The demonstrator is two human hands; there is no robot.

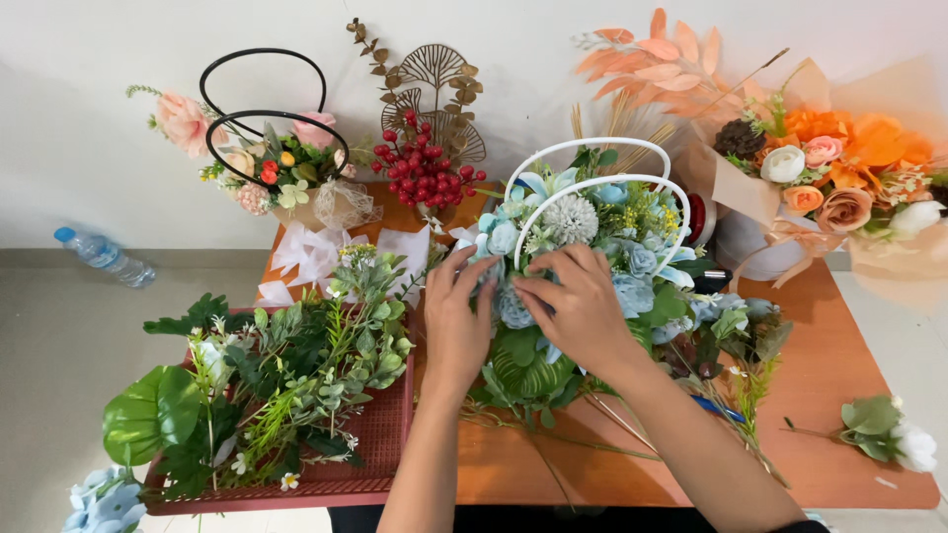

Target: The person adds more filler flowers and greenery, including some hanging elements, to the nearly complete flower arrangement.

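Note:
A blue and white artificial flower arrangement with two white hoop handles stands at the middle of the orange table. Both my hands rest on its front. My left hand presses against the left side with fingers spread upward. My right hand covers the front centre, fingertips pinching a pale blue flower between the two hands. A large striped green leaf hangs below the hands.
A red mesh tray of green foliage lies at left. Behind it stand a pink arrangement with black hoops and red berries. An orange bouquet stands at right. A white flower sprig lies front right, and a plastic bottle lies on the floor.

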